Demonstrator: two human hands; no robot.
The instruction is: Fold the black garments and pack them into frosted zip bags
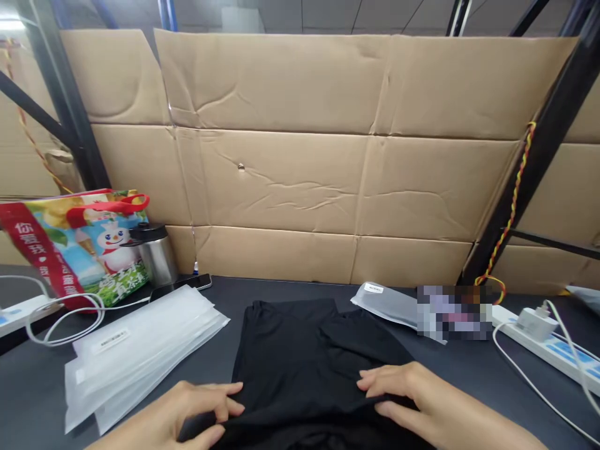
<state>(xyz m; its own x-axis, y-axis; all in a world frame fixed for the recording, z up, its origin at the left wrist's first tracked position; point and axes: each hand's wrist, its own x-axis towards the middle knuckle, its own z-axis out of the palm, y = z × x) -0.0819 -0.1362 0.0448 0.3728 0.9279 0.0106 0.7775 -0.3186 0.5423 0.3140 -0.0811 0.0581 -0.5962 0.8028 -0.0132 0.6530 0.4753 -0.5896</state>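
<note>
A black cloth garment [290, 350] lies on the dark tabletop in front of me, partly folded, with its near end bunched at the bottom of the view. I cannot make out which kind of garment it is. My left hand [197, 406] holds the near fold at its left side, thumb below and fingers above. On the right, my right hand [407, 397] pinches the same fold between thumb and fingers. The cloth between the two hands is slightly raised, and its nearest part is cut off by the frame.
A fanned stack of frosted plastic bags [145, 350] lies at left, near a phone [204, 282], a steel flask [157, 253] and a colourful bag [94, 250]. Behind the garment stands a cardboard wall [281, 187]. A packaged item [389, 303] and a power strip [567, 359] with cables lie at right.
</note>
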